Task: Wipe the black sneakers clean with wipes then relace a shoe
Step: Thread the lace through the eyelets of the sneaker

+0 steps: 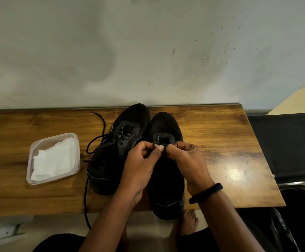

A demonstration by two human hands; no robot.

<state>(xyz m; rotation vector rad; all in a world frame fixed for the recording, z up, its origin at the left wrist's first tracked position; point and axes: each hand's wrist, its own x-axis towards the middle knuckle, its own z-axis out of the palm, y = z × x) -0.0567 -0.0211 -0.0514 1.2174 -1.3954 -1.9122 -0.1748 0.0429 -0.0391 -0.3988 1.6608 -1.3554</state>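
Note:
Two black sneakers stand side by side on a wooden table [230,135], toes toward the wall. The left sneaker [119,142] has a loose black lace [95,142] trailing left and over the table's front edge. The right sneaker [166,128] sits under both hands. My left hand [140,162] and my right hand [188,159] meet over its tongue near the lower eyelets, fingertips pinched together on something small and dark there; whether it is a lace end is hidden by my fingers. A black band circles my right wrist.
A clear plastic container [29,155] holding white wipes [51,160] rests on the table left of the sneakers. A grey wall rises right behind the table. A dark chair [290,142] stands to the right. My bare foot [190,222] shows under the table's front edge.

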